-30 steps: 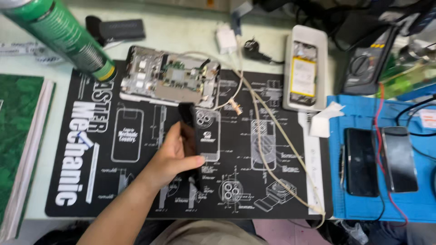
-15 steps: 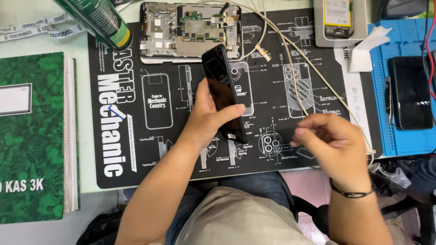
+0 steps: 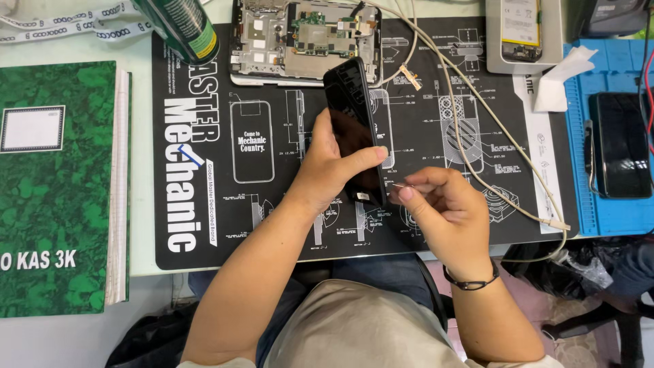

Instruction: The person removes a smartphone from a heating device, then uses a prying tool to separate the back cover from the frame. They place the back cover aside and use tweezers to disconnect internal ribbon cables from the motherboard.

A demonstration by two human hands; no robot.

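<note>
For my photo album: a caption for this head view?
Left hand grips a black phone while right hand brings a thin pin to its edge.

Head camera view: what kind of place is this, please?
Most likely a phone repair bench. A black work mat printed with phone diagrams covers the table, an opened phone shows its circuit boards, and the left hand holds a dark phone while the right hand pinches a thin pin.

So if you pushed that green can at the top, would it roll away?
Probably, yes. The green can looks round and seems to lie tilted on its side across the edge of the black repair mat, so a sideways nudge could set it rolling. Its shiny surface may be a bit slippery to grab. Whether it is full or light cannot be told.
</note>
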